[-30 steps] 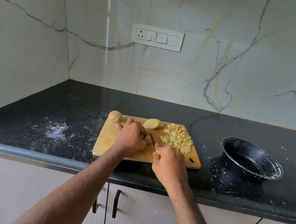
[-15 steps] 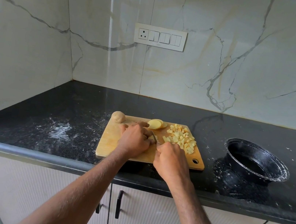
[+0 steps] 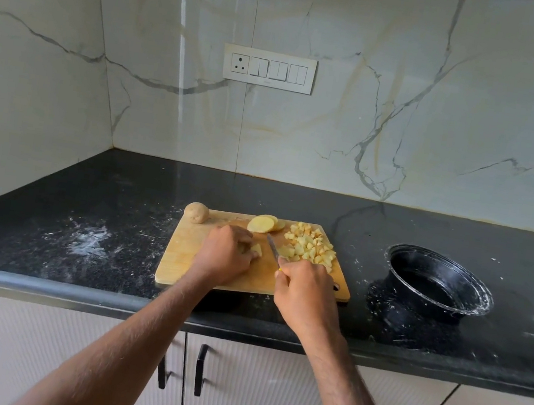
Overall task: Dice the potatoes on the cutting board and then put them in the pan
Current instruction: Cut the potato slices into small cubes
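Dicing is the step in hand, as I judge it: the left hand (image 3: pixel 225 253) curls its fingers over a small potato piece (image 3: pixel 255 250) near the middle of the board (image 3: pixel 182 252), and the right hand (image 3: pixel 306 289) grips a knife (image 3: pixel 273 247) by the handle, blade pointing away and just right of that piece, tip near the slices. Whether the edge touches the piece cannot be told.

On the board's right part lies a heap of dice (image 3: pixel 310 248). Behind the hands sit potato slices (image 3: pixel 262 223), overlapping and not yet cut up, and at the far left corner a whole unpeeled potato (image 3: pixel 197 212) half off the board's edge. The pan (image 3: pixel 437 285), black, stands on the counter well to the right of the board, with no potato visible in it.

So the task looks about midway. The next move probably calls for cuts across the held piece with the fingertips tucked back, since they sit close to the blade; the slices and the whole potato remain, then the transfer.

The counter (image 3: pixel 84 209) is dark speckled stone, dusted with white powder left of the board and around the pan. Behind it rise marble-veined wall panels with a switch plate (image 3: pixel 269 69); below are pale cabinet doors with black handles (image 3: pixel 199 369).
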`<state>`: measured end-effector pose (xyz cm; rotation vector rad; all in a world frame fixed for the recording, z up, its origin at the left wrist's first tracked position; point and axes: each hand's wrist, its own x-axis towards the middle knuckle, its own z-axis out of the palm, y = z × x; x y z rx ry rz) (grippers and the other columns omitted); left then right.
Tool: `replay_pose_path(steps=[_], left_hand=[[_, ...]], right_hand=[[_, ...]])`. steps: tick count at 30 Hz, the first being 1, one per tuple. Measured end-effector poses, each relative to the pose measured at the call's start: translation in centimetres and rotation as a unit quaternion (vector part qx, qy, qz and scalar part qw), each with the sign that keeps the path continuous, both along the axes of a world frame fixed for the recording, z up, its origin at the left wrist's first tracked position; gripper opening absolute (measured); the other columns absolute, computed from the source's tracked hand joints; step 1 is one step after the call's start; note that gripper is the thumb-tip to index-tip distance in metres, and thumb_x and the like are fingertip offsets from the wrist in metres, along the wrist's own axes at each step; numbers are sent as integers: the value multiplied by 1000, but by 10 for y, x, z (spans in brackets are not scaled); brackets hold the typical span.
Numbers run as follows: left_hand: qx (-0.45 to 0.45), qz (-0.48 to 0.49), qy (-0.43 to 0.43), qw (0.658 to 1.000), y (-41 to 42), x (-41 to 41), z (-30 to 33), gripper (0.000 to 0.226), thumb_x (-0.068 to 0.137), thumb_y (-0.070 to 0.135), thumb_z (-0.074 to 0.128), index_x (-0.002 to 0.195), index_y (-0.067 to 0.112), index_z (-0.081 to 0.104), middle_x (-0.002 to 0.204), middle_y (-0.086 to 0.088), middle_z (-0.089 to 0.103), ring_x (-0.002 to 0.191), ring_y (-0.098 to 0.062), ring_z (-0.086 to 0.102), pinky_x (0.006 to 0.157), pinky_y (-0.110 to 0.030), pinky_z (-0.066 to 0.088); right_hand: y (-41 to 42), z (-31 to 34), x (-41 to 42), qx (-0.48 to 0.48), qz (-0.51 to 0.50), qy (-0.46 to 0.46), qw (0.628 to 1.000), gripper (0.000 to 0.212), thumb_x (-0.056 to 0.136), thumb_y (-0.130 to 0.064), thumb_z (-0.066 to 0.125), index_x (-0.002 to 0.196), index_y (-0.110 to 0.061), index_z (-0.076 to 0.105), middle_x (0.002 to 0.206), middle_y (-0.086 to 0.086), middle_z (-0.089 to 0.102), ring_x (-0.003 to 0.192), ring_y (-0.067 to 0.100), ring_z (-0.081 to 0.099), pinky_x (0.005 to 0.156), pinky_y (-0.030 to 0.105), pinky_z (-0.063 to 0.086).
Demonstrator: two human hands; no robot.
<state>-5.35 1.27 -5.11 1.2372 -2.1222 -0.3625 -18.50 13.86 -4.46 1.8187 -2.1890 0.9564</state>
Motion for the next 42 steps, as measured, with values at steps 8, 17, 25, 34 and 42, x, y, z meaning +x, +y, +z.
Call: replay_pose_path(steps=[8,17,25,34,42], left_hand=[[5,-2,16,1000,-2,1,0,24,85,26,77,108,16,78,120,5,71,104,-11,63,93,-28,52],[1,-30,21,999,-4,1,0,13,86,19,75,96,17,82,121,5,70,103,-11,63,88,-26,50],[28,-53,36,998,-5,2,1,11,86,12,73,87,16,83,144,6,56,111,-9,64,88,-21,50],[33,-64,36,997,-12,2,-5,12,86,15,74,94,18,82,152,1,47,148,-15,31,121,-43,28],[53,-58,10,997,-7,1,-1,35,91,23,71,126,21,70,154,4,45,147,-14,33,121,-35,28]], right_hand=[[-7,-4,16,3,12,2,1000,22,98,-26,60,112,-18,75,108,-4,74,83,12,69,68,22,58],[-11,-6,16,12,19,-6,1000,25,99,-26,58,116,-15,73,110,-1,74,85,13,68,70,26,60],[-17,3,15,41,26,0,999,17,98,-20,61,107,-13,73,90,1,70,74,14,63,62,30,57],[-15,-1,18,29,17,44,998,16,98,-19,59,103,-14,72,85,1,67,71,17,62,59,33,55],[7,1,-2,-3,-4,6,1000,25,98,-25,62,120,-17,72,96,-1,75,75,10,66,58,16,49]])
